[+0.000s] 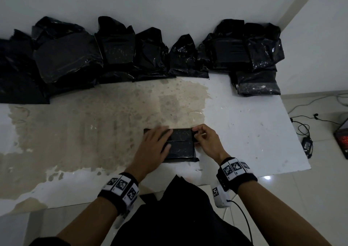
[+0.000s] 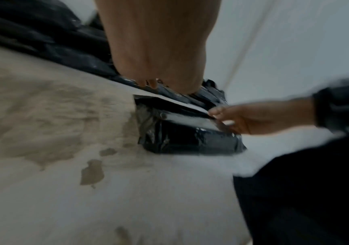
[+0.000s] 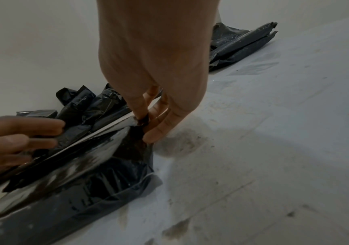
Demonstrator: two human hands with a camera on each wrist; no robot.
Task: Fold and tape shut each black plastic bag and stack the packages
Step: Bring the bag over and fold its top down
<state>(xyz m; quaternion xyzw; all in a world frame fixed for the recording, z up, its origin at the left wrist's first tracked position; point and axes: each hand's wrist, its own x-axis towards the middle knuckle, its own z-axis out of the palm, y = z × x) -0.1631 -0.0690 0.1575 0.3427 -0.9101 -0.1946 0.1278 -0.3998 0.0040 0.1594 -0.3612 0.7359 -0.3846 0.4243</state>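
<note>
Package (image 1: pixel 179 144) under flat left hand (image 1: pixel 153 148); right hand (image 1: pixel 206 142) fingers (image 3: pixel 142 106) pinching its edge.

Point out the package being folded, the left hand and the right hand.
package (image 1: pixel 181 148), head view, glossy top face between the hands.
left hand (image 1: pixel 152 148), head view, back of hand.
right hand (image 1: pixel 208 142), head view, back of hand.

The left hand (image 1: pixel 152 148) covers the left half of the black package (image 1: pixel 180 148), and its fingertips are motion-blurred. The head view's left edge cuts off the leftmost black bag (image 1: pixel 17 72).
</note>
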